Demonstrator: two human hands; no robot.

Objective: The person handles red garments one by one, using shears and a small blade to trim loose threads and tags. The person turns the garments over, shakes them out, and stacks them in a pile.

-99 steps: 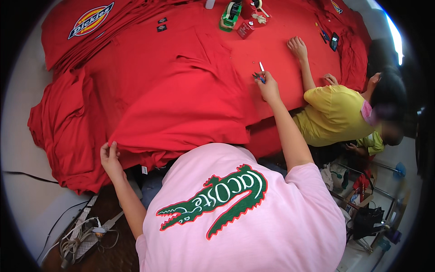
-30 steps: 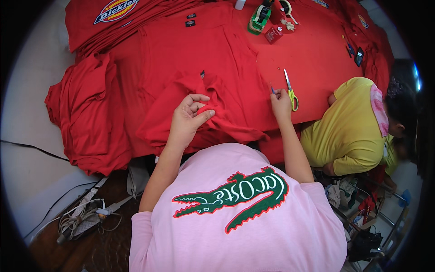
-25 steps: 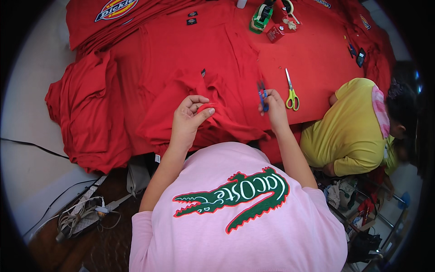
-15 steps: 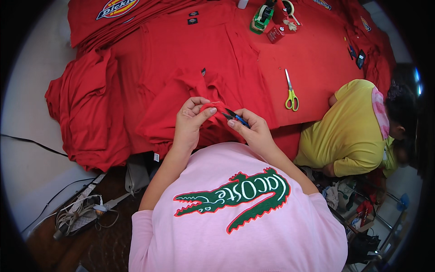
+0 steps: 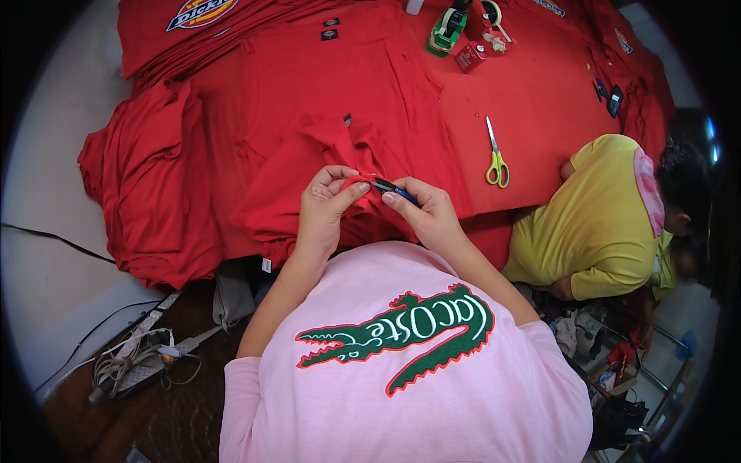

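A red shirt [image 5: 301, 154] lies bunched in front of me, and my left hand [image 5: 328, 197] pinches a small fold of it between thumb and fingertips. My right hand [image 5: 424, 207] is closed around blue-handled thread snips [image 5: 403, 193]. Their dark blades point left and touch or nearly touch the pinched cloth; the tips are partly hidden there. The blades look closed together. Most of the shirt's edge at my fingers is too small to make out.
Yellow-handled scissors [image 5: 496, 158] lie to the right on the red-covered table. Behind them stand a green tape dispenser [image 5: 446, 32] and a small red box [image 5: 468, 58]. More red garments [image 5: 154, 177] pile at left. A person in yellow [image 5: 590, 224] bends at the right edge.
The snips have moved slightly left toward the cloth, and their blades have come together. My left hand stays in place with its pinch.
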